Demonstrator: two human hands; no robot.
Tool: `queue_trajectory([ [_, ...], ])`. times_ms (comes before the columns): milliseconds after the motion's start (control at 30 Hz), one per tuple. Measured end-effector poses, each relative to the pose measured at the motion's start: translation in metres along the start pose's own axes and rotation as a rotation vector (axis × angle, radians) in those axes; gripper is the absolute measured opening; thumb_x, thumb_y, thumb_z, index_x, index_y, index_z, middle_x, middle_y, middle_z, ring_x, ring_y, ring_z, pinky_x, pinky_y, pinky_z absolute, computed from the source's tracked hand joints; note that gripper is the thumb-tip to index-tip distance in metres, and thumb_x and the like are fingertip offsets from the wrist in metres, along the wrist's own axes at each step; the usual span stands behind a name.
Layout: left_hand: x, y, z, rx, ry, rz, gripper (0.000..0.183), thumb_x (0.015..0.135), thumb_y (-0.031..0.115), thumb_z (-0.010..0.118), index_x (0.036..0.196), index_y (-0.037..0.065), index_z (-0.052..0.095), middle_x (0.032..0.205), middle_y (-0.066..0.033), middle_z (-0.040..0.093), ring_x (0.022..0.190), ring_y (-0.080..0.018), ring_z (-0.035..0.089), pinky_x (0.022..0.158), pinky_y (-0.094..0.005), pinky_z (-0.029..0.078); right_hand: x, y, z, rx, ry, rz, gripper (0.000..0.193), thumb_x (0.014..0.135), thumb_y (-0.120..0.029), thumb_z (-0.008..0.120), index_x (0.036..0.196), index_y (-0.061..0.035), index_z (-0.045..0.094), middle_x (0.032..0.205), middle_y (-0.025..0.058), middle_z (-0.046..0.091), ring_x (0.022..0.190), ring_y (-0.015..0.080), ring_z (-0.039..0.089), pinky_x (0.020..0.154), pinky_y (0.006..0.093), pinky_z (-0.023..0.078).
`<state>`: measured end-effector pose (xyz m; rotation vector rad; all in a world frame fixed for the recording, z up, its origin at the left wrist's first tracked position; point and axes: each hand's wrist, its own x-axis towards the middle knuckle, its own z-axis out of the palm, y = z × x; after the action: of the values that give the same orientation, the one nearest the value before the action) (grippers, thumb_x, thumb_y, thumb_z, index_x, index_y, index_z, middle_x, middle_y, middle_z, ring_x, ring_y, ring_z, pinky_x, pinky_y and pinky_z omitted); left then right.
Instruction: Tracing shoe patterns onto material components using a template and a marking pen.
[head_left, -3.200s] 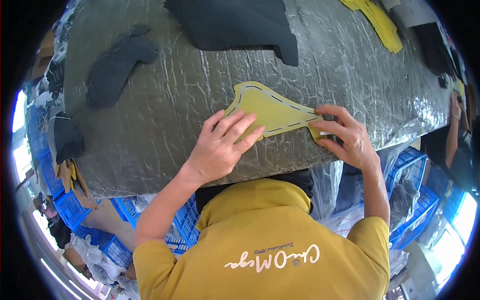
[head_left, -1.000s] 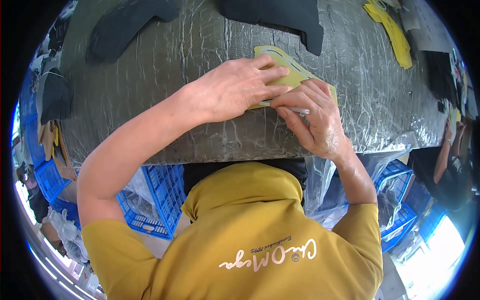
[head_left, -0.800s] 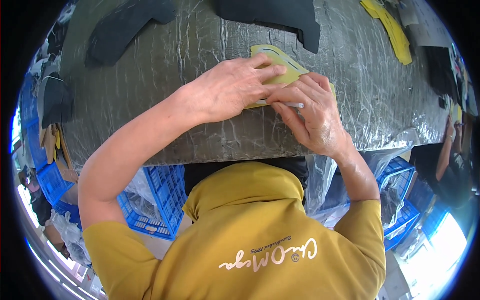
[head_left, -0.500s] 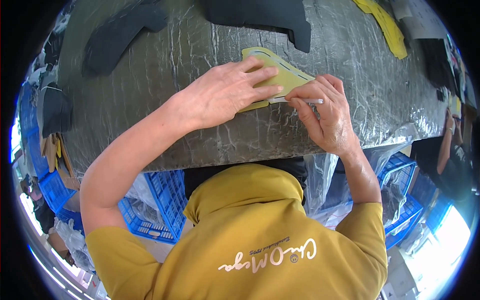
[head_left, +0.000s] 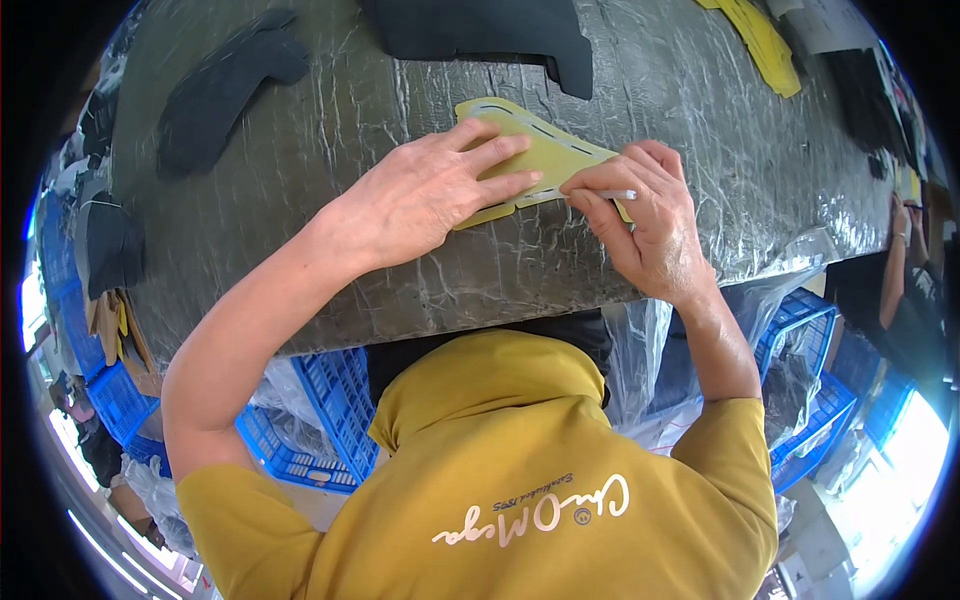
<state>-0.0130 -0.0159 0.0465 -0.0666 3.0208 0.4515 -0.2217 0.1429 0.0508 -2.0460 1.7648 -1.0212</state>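
Observation:
A yellow template (head_left: pixel 555 155) with narrow slots along its edges lies on the dark, plastic-covered table (head_left: pixel 420 290). My left hand (head_left: pixel 405 195) rests flat on its left part, fingers spread, pressing on the sheet. A slim white pen (head_left: pixel 620 194) is pinched between the thumb and fingers of my right hand (head_left: pixel 655 225). That hand is at the template's right end, by the slot on the near edge. The pen's tip is hidden behind the fingers. Pale marks show in the slots. Whatever lies beneath the template is mostly covered.
Black cut pieces (head_left: pixel 485 30) lie beyond the template, with another dark piece (head_left: pixel 225 95) at far left. A yellow piece (head_left: pixel 762 50) is at far right. Blue crates (head_left: pixel 345 410) stand below the table's near edge. Another person's arm (head_left: pixel 895 270) shows at the right.
The pen and my right hand have moved rightward along the template's near edge. My left hand keeps its place on the template. The whole table scene has shifted slightly left in view.

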Motion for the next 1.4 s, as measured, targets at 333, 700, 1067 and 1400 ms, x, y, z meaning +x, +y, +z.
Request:
queue_trajectory([
  [333,0.0,0.003,-0.004,0.013,-0.014,-0.017,0.07,0.082,-0.006,0.059,0.146,0.021,0.053,0.152,-0.0053,0.047,0.14,-0.0287,0.044,0.104,-0.0414,0.055,-0.007,0.009,-0.013,-0.169,0.077,0.017,0.008,0.09,-0.009,0.073,0.091,-0.0105,0.066,0.082,-0.001,0.069,0.076,0.0212,0.064,0.092,0.0399,0.044],
  [700,0.001,0.003,-0.004,0.005,-0.004,-0.005,0.073,0.08,-0.009,0.059,0.147,0.02,0.053,0.152,-0.0056,0.046,0.139,-0.0293,0.044,0.102,-0.0413,0.056,-0.015,0.018,-0.029,-0.28,0.117,0.111,0.004,0.094,-0.011,0.069,0.092,-0.0097,0.066,0.082,0.0015,0.068,0.078,0.0233,0.064,0.092,0.0407,0.043],
  [1067,0.003,0.006,-0.006,-0.011,-0.012,-0.007,0.065,0.083,-0.006,0.059,0.143,0.017,0.056,0.151,-0.0069,0.048,0.138,-0.03,0.046,0.104,-0.0417,0.055,-0.024,0.022,-0.04,-0.348,0.118,0.224,0.008,0.1,-0.012,0.063,0.095,-0.0064,0.067,0.086,0.0021,0.068,0.08,0.0216,0.064,0.093,0.0395,0.043],
  [1400,0.001,0.037,0.023,0.294,0.149,-0.037,0.046,0.087,0.011,0.061,0.131,0.0,0.059,0.143,-0.0268,0.051,0.136,-0.0458,0.048,0.109,-0.044,0.051,-0.012,0.025,-0.044,-0.299,0.104,0.251,0.008,0.097,-0.011,0.063,0.092,-0.0086,0.068,0.081,0.0022,0.068,0.078,0.0229,0.064,0.092,0.0397,0.043],
])
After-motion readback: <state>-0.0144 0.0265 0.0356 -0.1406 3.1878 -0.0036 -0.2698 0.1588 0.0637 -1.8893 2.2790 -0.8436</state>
